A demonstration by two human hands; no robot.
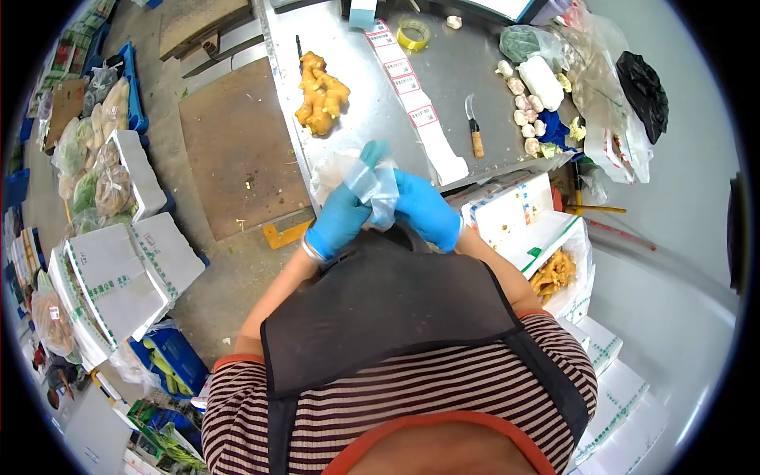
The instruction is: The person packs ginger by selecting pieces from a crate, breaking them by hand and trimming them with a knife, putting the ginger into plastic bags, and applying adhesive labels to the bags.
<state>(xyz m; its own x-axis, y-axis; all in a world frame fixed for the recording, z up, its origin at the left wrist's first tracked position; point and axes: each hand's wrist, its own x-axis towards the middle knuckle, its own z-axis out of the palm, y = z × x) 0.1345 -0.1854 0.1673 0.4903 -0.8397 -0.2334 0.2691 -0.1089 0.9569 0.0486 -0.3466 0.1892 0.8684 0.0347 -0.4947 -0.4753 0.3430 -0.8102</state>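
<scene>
A crumpled clear plastic bag [375, 188] is held between my two blue-gloved hands, close to my apron at the table's near edge. My left hand [342, 215] grips it from the left, one finger reaching up behind the film. On the other side my right hand [426, 207] has its fingers closed on the bag, partly hidden by it. Beyond them on the metal table lies a large knobbly piece of ginger [321, 93]. A strip of printed labels [413, 96] runs down the table to the right of the ginger.
A curved knife [474, 127] with a wooden handle lies right of the labels, near garlic bulbs [528, 115]. A tape roll [413, 35] sits farther back. Below on the right, a foam box holds more ginger [554, 274]. Foam boxes [119, 269] stand at left.
</scene>
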